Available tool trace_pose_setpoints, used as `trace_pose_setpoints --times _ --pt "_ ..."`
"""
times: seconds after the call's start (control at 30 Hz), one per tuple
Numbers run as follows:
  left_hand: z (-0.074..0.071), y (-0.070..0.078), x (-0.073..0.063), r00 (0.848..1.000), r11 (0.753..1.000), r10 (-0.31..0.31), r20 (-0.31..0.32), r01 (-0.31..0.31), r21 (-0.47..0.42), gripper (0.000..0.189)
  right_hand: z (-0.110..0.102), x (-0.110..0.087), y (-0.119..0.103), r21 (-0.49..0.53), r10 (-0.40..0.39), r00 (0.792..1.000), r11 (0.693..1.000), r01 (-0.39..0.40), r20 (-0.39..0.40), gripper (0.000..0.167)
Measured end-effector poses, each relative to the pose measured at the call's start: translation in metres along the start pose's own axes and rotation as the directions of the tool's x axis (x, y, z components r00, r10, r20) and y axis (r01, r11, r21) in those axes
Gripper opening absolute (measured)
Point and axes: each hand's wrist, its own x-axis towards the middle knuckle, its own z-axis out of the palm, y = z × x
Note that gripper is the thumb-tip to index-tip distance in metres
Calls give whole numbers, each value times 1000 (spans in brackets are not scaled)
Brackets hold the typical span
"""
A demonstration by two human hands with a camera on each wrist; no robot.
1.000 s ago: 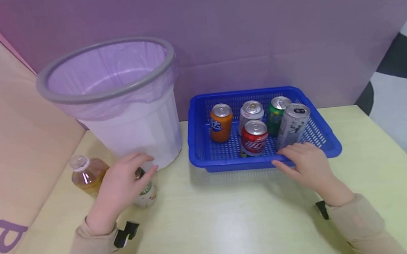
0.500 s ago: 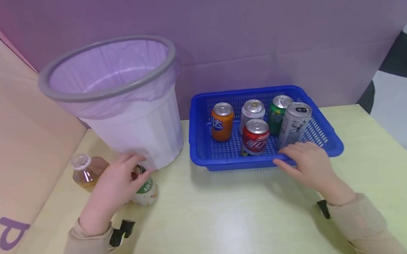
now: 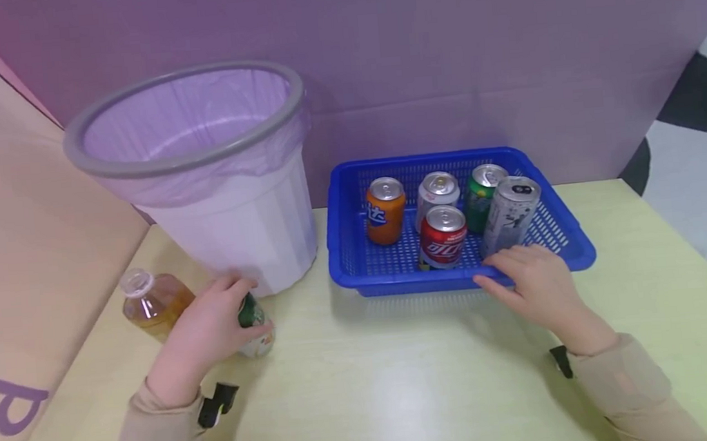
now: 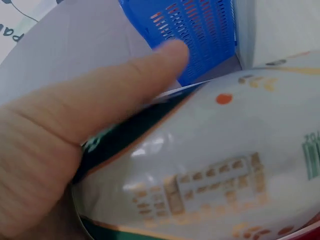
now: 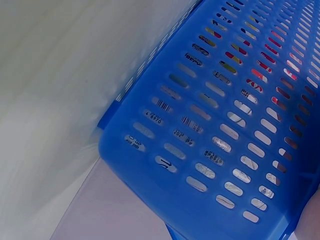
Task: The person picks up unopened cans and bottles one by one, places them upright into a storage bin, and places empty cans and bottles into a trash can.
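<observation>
My left hand (image 3: 212,321) is wrapped round a white and green drink can (image 3: 259,335) standing on the table beside the bin. In the left wrist view the thumb (image 4: 130,87) lies along the can's printed side (image 4: 225,145); the other fingers are mostly hidden. A clear bottle of amber liquid (image 3: 154,305) is just left of that hand. My right hand (image 3: 536,286) grips the front rim of a blue plastic basket (image 3: 408,282), fingers over the edge and thumb outside. The right wrist view shows the basket's slotted wall (image 5: 165,155) close up.
Inside the basket stand several cans: an orange one (image 3: 385,214), a red one (image 3: 442,241), a green one (image 3: 479,203), a pink-white one (image 3: 430,204) and a tall silver one (image 3: 509,218). A lined white bin (image 3: 255,235) stands left of it, against the wall.
The left hand's fingers and thumb have closed round the can, where the thumb was held off before. The right hand and the basket look unmoved.
</observation>
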Motion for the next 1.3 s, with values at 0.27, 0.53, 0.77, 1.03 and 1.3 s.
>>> trace_pose_setpoints --times 0.27,0.53,0.77,1.03,1.3 --pt "0 2 1 1000 1000 8 -26 -7 24 62 0 1 -1 1 -8 1000 1000 8 -10 69" --pt "1 1 1 998 999 -53 -37 53 3 65 -2 2 -3 -4 -2 1000 1000 2 -11 72" --pt "2 2 1 998 999 -23 -64 25 32 57 -1 2 -3 3 -6 1000 1000 6 -17 72" --pt "7 4 3 991 998 55 -121 -50 39 55 -1 2 -3 8 -6 1000 1000 6 -20 71" --pt "7 7 3 981 996 88 -173 -82 41 60 -1 2 -3 3 -2 1000 1000 2 -17 72"
